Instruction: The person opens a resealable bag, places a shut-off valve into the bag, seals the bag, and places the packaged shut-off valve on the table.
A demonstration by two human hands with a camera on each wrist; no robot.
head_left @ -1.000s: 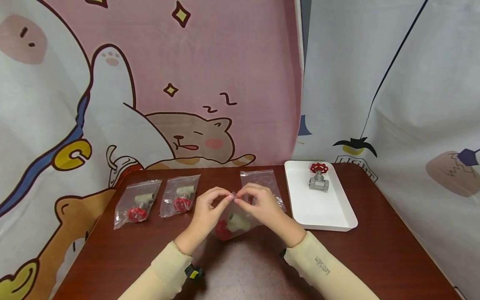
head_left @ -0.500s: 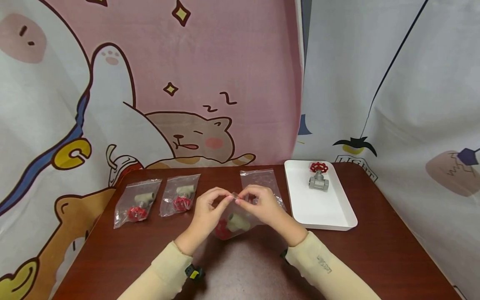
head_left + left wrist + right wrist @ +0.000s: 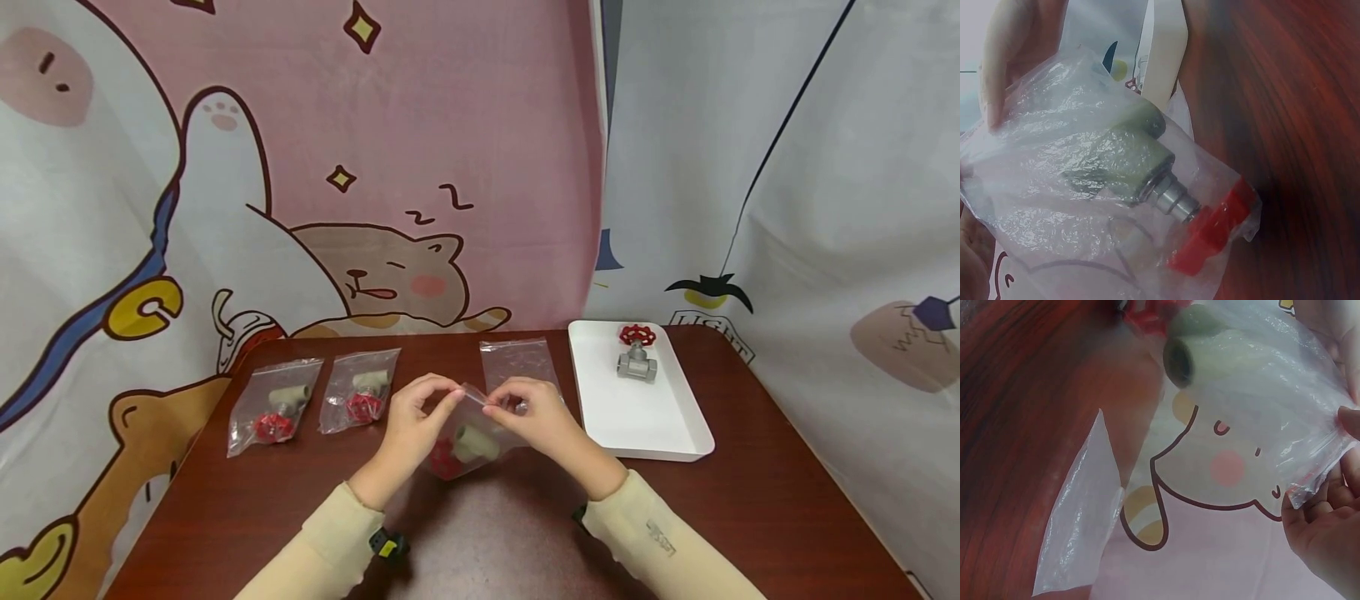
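Note:
Between both hands hangs a clear zip bag (image 3: 1047, 181), raised above the table. Inside it lies a gate valve (image 3: 476, 444) with an olive body and a red handwheel (image 3: 1213, 232). My left hand (image 3: 417, 419) pinches the bag's top edge at its left with thumb and forefinger. Farther right along that edge, my right hand (image 3: 542, 419) pinches it as well. A short stretch of the edge shows between the fingertips. Behind the right hand lies a flat clear bag (image 3: 519, 360), partly hidden.
Two bagged valves, one in the left bag (image 3: 273, 408) and one in a second bag (image 3: 362, 392), lie at the table's left. A white tray (image 3: 637, 425) at right holds a bare grey valve (image 3: 637, 363) with a red wheel. A patterned curtain (image 3: 510, 167) stands behind the table.
My right hand has slid right and slightly down along the bag's top edge, away from the left fingertips. More of the edge shows between them. The left hand has barely moved.

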